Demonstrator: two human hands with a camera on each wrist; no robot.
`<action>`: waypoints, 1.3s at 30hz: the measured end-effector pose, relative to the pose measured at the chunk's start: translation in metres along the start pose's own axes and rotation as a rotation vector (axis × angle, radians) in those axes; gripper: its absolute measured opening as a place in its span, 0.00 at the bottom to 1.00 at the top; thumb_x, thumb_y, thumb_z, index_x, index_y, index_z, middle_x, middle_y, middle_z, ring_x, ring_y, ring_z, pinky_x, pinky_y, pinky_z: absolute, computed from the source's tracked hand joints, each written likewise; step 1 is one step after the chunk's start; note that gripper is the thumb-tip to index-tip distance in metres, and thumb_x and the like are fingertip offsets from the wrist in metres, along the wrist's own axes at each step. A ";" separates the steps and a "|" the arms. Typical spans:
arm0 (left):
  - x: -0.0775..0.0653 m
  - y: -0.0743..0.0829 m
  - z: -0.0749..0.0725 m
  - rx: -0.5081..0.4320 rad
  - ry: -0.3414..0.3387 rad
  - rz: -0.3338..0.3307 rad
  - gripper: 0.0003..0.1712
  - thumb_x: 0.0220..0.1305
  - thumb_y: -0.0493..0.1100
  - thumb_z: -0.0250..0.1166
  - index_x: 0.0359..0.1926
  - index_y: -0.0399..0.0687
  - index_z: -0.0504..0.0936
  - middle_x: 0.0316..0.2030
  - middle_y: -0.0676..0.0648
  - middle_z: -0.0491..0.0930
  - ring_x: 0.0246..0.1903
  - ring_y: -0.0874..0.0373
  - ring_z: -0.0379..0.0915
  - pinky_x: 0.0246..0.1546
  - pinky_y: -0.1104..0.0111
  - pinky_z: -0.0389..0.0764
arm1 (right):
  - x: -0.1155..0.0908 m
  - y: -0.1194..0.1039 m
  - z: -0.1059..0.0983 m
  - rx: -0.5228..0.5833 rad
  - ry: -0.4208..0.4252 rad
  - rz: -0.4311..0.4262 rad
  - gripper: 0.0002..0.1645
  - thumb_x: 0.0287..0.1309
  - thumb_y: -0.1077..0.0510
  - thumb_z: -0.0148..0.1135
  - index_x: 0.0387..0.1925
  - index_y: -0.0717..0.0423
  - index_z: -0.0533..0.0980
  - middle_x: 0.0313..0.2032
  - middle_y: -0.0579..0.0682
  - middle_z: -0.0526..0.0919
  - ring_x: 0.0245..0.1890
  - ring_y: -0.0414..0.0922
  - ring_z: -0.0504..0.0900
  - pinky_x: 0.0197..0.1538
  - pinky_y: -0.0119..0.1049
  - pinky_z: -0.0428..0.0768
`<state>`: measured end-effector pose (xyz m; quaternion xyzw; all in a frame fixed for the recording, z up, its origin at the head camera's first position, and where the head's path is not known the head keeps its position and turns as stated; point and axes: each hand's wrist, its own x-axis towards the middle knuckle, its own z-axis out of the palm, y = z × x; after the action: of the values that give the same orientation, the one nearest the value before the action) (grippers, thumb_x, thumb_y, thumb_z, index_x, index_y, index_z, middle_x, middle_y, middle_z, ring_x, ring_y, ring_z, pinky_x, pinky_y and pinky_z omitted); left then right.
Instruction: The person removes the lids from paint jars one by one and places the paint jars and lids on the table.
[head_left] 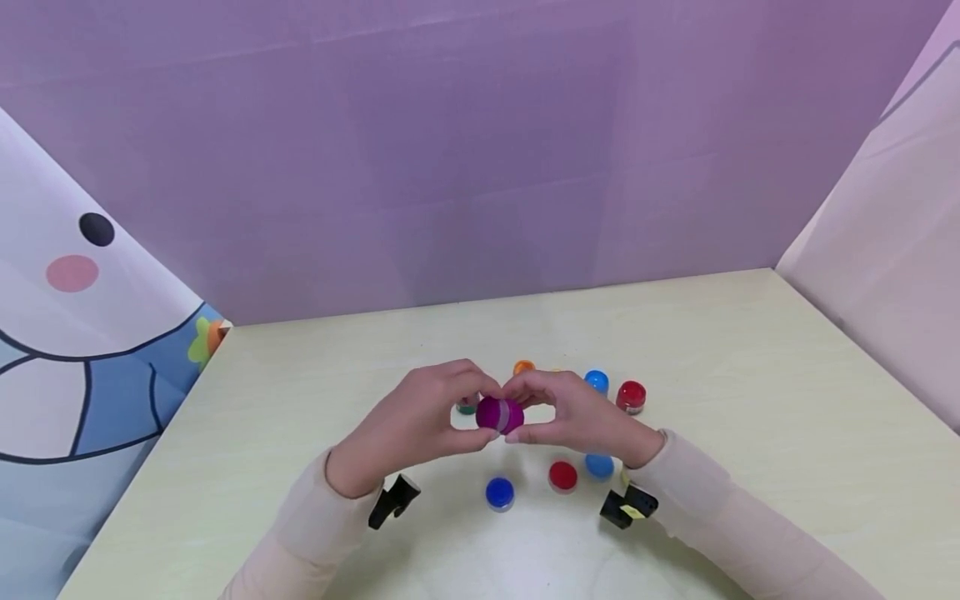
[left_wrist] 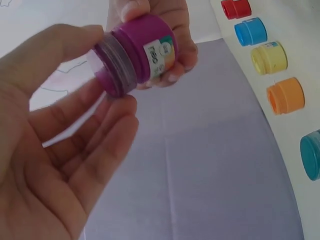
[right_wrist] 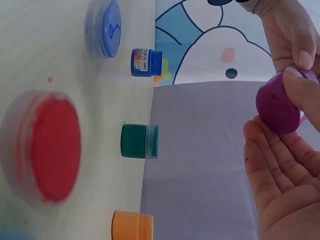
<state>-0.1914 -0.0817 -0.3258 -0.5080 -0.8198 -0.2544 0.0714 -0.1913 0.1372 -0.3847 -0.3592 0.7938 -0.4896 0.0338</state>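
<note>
A small purple paint jar (head_left: 491,413) is held up between the two hands, lying sideways above the table. My left hand (head_left: 420,423) pinches its clear screw lid (left_wrist: 120,65) between thumb and fingers. From the other side, my right hand (head_left: 583,414) grips the purple body near its base, as the right wrist view shows. A label (left_wrist: 159,56) faces the left wrist camera. Lid and body are in line and touching or nearly so; how tightly they fit cannot be told. Behind the hands stands a green jar (right_wrist: 134,141), partly hidden in the head view.
Beyond the hands stand several paint jars: orange (head_left: 523,367), yellow (left_wrist: 270,57), light blue (head_left: 597,381), red (head_left: 632,396) and dark blue (right_wrist: 146,62). Nearer me lie round clear-rimmed pieces, apparently lids: blue (head_left: 499,493), red (head_left: 562,476) and light blue (head_left: 599,466). A purple cloth wall (head_left: 480,167) closes the back.
</note>
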 end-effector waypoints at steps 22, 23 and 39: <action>-0.001 -0.005 -0.001 -0.019 -0.086 0.204 0.22 0.44 0.28 0.66 0.42 0.49 0.73 0.42 0.54 0.71 0.44 0.65 0.66 0.46 0.76 0.69 | -0.001 -0.001 0.001 0.061 -0.021 0.001 0.22 0.47 0.53 0.67 0.46 0.46 0.72 0.41 0.40 0.78 0.42 0.39 0.77 0.49 0.47 0.73; -0.001 -0.005 -0.001 -0.019 -0.077 0.218 0.22 0.44 0.26 0.64 0.40 0.48 0.73 0.42 0.54 0.71 0.44 0.65 0.66 0.45 0.76 0.69 | -0.001 -0.001 0.001 0.064 -0.022 -0.003 0.22 0.47 0.53 0.67 0.46 0.46 0.72 0.41 0.40 0.78 0.42 0.39 0.77 0.49 0.47 0.74; 0.000 -0.003 0.000 0.027 -0.048 0.102 0.15 0.49 0.34 0.65 0.39 0.47 0.74 0.38 0.54 0.72 0.36 0.66 0.69 0.39 0.79 0.70 | -0.001 -0.002 -0.002 0.033 -0.010 -0.024 0.22 0.48 0.53 0.67 0.47 0.47 0.72 0.40 0.40 0.78 0.41 0.39 0.77 0.48 0.46 0.74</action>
<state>-0.1944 -0.0827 -0.3271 -0.5542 -0.7977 -0.2269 0.0715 -0.1900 0.1385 -0.3822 -0.3705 0.7812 -0.5010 0.0379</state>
